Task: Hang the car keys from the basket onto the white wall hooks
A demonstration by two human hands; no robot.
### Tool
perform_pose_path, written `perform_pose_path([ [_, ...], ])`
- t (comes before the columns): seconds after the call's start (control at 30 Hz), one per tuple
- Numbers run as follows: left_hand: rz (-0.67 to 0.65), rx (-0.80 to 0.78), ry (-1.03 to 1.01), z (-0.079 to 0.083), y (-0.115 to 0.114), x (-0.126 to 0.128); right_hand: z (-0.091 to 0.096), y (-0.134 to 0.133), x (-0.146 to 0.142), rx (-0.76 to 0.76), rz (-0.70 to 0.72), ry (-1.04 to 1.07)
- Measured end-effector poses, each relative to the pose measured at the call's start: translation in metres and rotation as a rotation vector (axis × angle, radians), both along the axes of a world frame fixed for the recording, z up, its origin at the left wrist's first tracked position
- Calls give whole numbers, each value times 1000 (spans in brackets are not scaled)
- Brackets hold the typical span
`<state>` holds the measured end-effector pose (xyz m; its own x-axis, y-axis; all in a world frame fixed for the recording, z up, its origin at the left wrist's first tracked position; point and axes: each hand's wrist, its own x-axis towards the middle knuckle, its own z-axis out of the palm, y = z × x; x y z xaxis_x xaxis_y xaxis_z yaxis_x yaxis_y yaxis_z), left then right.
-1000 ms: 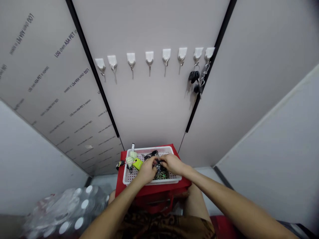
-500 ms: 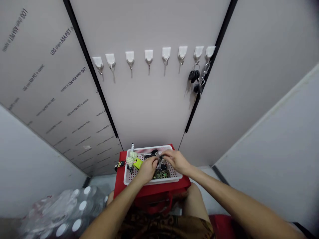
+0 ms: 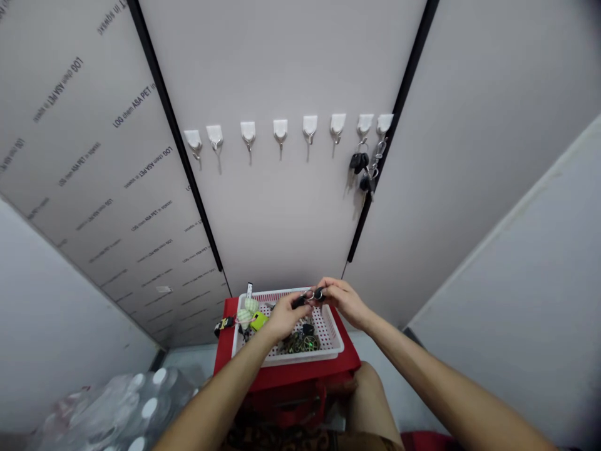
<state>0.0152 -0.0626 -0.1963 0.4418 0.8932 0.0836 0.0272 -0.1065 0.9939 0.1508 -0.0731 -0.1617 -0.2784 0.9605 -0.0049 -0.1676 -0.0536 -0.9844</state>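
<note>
Above a white perforated basket [image 3: 307, 359], my left hand [image 3: 287, 316] and my right hand [image 3: 345, 302] pinch a bunch of black-headed keys [image 3: 310, 295] on a metal ring between them. The left fingers close on one black key head and the right fingers on another. Below them in the basket lies a tangle of bronze-coloured keyrings or charms [image 3: 303, 342]. At the basket's left are pale green-white balls [image 3: 245, 316] and a yellow-green tag-like piece [image 3: 258, 321]. A black strap with patterned patches [image 3: 224, 325] hangs over the left rim.
The basket stands on a red box [image 3: 282, 377] before my knees. Several white adhesive hooks [image 3: 280, 129] line the wall panel; black-headed keys [image 3: 359, 163] hang from the two at the right. Wrapped bottles [image 3: 150, 401] stand on the floor at lower left.
My hands have lifted the black-headed keys up out of the basket and hold them stretched between my fingers. The view has tilted up slightly, so the hooks appear lower.
</note>
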Motion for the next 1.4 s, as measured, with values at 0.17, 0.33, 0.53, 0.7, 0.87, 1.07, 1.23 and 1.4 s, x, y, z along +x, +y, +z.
perform_pose_path([
  [0.17,100,166,204,22,0,-4,0,0,4,-13,18,-7],
  [0.33,116,501,463,37,0,-1,0,1,-4,79,-102,-176],
  [0.53,-10,163,198,40,3,2,4,1,-3,40,-110,-75],
  [0.7,106,-111,-33,48,7,0,4,0,0,-55,-50,98],
  [0.87,93,-183,-68,51,5,0,8,1,-5,-77,-141,148],
  [1.07,204,-234,-168,49,9,-3,13,2,-5,-148,-201,160],
  [1.23,258,-261,-246,47,14,-8,17,3,-2,-108,-238,165],
  [1.4,286,-226,-310,50,15,-7,21,5,0,-100,-290,130],
])
